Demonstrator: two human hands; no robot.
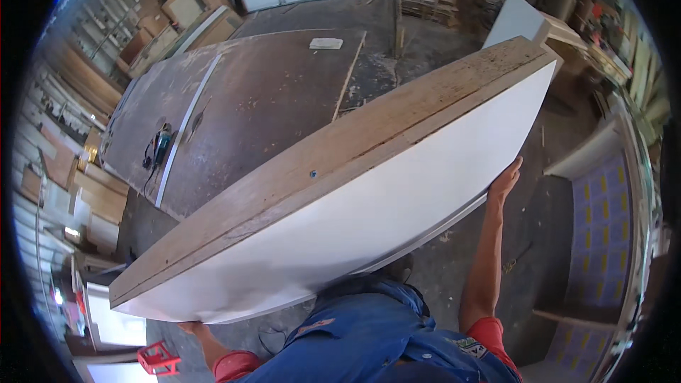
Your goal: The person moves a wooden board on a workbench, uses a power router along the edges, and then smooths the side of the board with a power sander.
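Because the long, white-faced, brown-edged wooden panel (355,220) spans mid-frame, left hand (196,329) (lower left) and right hand (504,180) (right) clamp its near edge, presumably for balance.

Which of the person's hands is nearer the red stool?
The left hand, near the left end of the panel; the right hand is farther off.
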